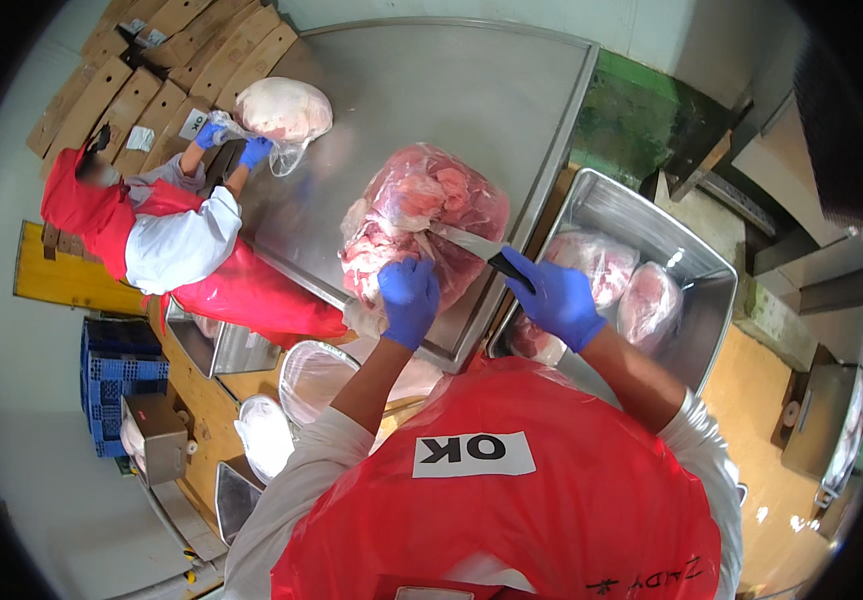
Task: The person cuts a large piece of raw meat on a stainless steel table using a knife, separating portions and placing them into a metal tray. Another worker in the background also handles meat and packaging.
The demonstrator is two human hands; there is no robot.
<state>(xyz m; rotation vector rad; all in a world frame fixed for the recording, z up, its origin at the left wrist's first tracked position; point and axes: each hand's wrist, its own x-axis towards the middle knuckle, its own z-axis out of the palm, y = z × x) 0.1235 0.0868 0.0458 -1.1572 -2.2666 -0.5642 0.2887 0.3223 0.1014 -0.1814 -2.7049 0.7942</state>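
A large cut of raw meat (472,195) lies on the steel table in front of me, with shiny clear plastic wrap (367,318) around it and bunched at its near edge. My left hand (410,300), in a blue glove, is closed at that near edge, gripping the wrap; its fingertips are partly hidden. In my right hand (560,302), also gloved in blue, is a knife (472,242) held by its black handle. The blade points left, its tip against the middle of the meat, where the film looks parted.
A co-worker (187,245) in a red apron handles a plastic-wrapped piece of meat (287,108) at the steel table's (432,80) far left. Cardboard boxes (182,60) are stacked behind. A deep steel bin (692,250) with wrapped meat stands at right. Blue crates (124,375) stand at left.
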